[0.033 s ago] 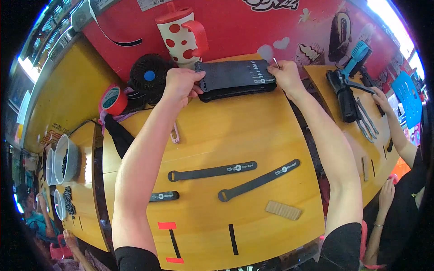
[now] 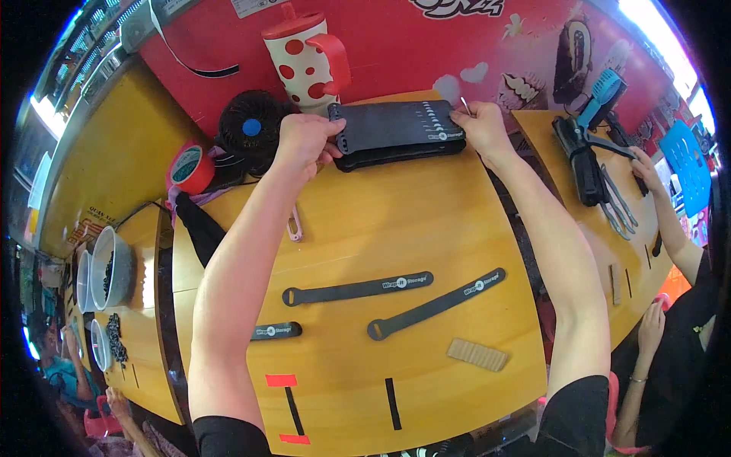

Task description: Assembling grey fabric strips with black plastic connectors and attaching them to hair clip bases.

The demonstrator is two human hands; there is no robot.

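Observation:
Near the far edge of the table lies a stack of black straps (image 2: 388, 128), with white print at its right end. My left hand (image 2: 307, 145) grips its left end, thumb on top and fingers curled at the side. My right hand (image 2: 483, 131) is closed at the stack's right end, and a thin shiny bit sticks up beside its fingertips, too small to name. Closer to me, two loose black straps with slotted ends, a left one (image 2: 358, 289) and a right one (image 2: 438, 305), lie flat. Part of a third strap (image 2: 279, 330) shows beside my left forearm.
Behind the stack stand a red-dotted cup (image 2: 306, 65) and a black fan (image 2: 250, 128). A roll of tape (image 2: 190, 169) lies at left. Corrugated cardboard (image 2: 477, 354) and black strips with red tape (image 2: 294, 411) are nearer me. At right, a co-worker's hand (image 2: 645, 169) holds black straps.

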